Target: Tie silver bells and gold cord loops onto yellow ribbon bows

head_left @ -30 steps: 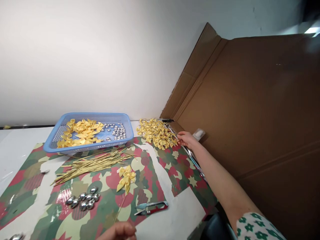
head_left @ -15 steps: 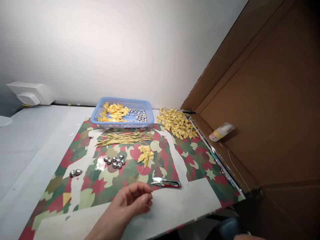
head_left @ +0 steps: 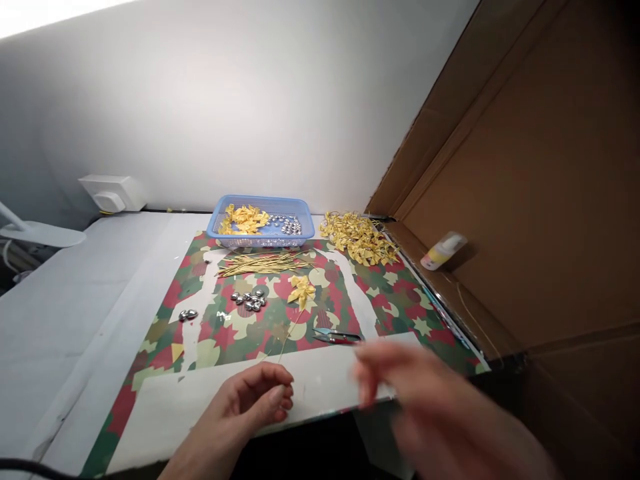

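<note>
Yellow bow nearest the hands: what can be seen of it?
The yellow bow looks like glossy satin ribbon, with loops and dangling tails. It lies flat on the red-and-green patterned sheet, right of the small silver pieces and behind the snips. A thin gold strand runs from it toward the left hand, which appears to pinch its near end.

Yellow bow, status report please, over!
Left hand pinches gold strand running to yellow bow. Right hand blurred, grip unclear. Scissors lie just beyond it.
</note>
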A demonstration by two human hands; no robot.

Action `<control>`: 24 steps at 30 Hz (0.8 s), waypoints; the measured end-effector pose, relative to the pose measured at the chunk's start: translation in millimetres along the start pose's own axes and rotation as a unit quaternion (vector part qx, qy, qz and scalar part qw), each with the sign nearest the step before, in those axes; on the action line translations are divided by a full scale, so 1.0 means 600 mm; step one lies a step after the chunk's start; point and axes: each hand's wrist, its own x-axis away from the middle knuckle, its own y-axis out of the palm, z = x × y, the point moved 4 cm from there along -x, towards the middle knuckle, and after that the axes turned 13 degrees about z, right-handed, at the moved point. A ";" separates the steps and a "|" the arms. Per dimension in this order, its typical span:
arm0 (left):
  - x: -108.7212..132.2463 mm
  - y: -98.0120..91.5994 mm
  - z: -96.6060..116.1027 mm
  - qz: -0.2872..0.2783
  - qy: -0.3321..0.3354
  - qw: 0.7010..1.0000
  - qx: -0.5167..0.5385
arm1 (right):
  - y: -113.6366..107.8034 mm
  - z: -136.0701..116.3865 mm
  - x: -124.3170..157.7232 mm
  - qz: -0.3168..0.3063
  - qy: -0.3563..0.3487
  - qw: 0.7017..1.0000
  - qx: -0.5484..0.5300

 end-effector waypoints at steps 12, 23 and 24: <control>0.000 -0.067 -0.001 0.187 0.298 0.914 -0.203 | 0.240 0.049 -0.038 -0.188 -0.006 0.979 -0.083; -0.038 -0.011 0.020 0.032 0.180 0.972 -0.149 | 0.187 0.025 -0.052 -0.201 0.130 0.939 -0.248; -0.036 -0.008 0.021 0.020 0.144 0.982 -0.121 | 0.179 0.030 -0.056 -0.195 0.147 0.938 -0.246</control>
